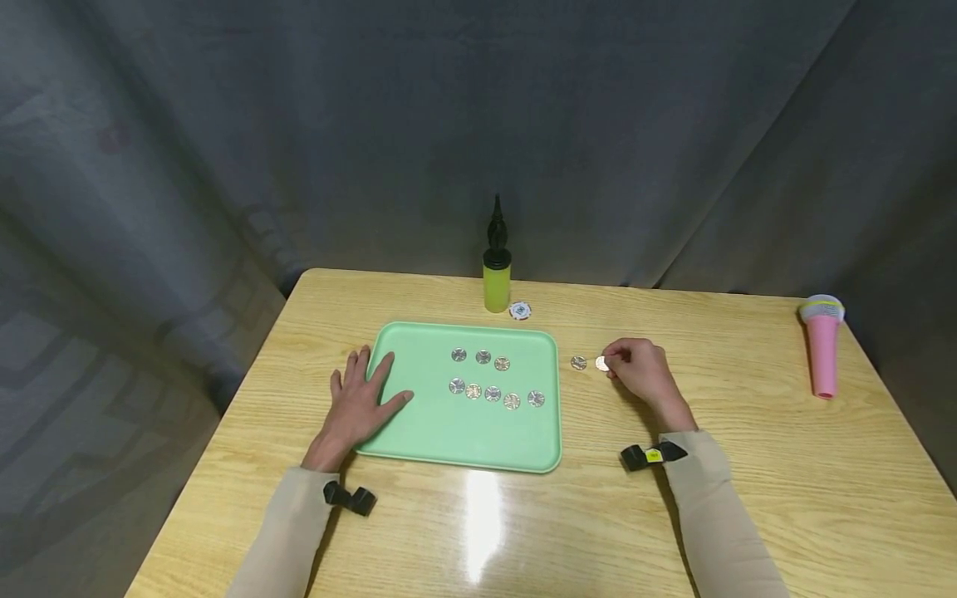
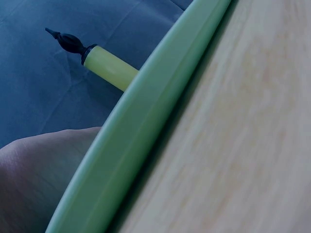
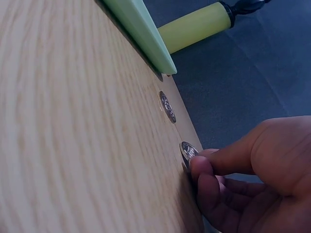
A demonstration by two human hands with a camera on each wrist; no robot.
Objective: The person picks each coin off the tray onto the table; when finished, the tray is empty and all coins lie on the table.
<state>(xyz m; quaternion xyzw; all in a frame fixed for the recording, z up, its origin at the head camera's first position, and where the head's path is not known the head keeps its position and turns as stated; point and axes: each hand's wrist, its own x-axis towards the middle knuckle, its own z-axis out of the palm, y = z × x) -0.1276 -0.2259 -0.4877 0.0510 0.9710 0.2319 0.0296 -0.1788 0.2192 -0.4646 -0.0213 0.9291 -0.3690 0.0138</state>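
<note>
The right hand [image 1: 641, 370] pinches a silver coin [image 1: 601, 363] at its fingertips [image 3: 200, 167], low on the table [image 1: 748, 498] just off the tray's [image 1: 419, 440] 3 o'clock edge. A second coin [image 1: 579, 362] lies just beside it, toward the tray (flat on the wood). The left hand [image 1: 361, 404] rests flat, fingers straight, over the tray's 9 o'clock rim. Eight coins [image 1: 492, 394] sit inside the tray. At 12 o'clock stands a yellow pump [image 1: 497, 278], a poker chip [image 1: 519, 311] just beside it.
</note>
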